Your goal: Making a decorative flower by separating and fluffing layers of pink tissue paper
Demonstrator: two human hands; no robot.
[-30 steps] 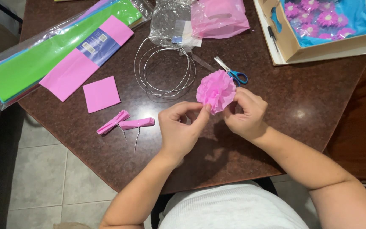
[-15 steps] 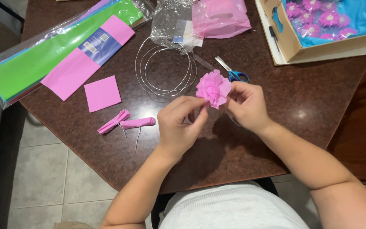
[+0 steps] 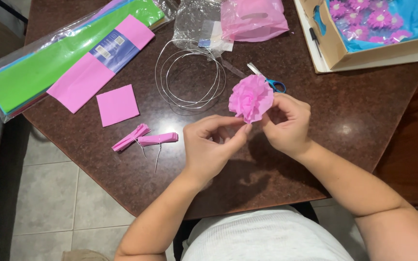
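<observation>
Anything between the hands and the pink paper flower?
Nothing visible. Both the left hand and the right hand already pinch the pink paper flower, held above the table in front of the scissors.

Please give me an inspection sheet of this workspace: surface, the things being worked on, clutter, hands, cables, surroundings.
Surface: dark brown table, glossy.
Job's things: pink paper flower, held above the table by both hands.
Clutter: wire coil; scissors partly behind the flower; pink paper square; two folded pink strips tied with wire; pack of coloured paper; pink plastic bag; cardboard box holding finished flowers.
Hands: left hand pinches the flower's lower edge; right hand grips it from the side.
Cables: nothing seen.
Surroundings: grey tiled floor.
</observation>
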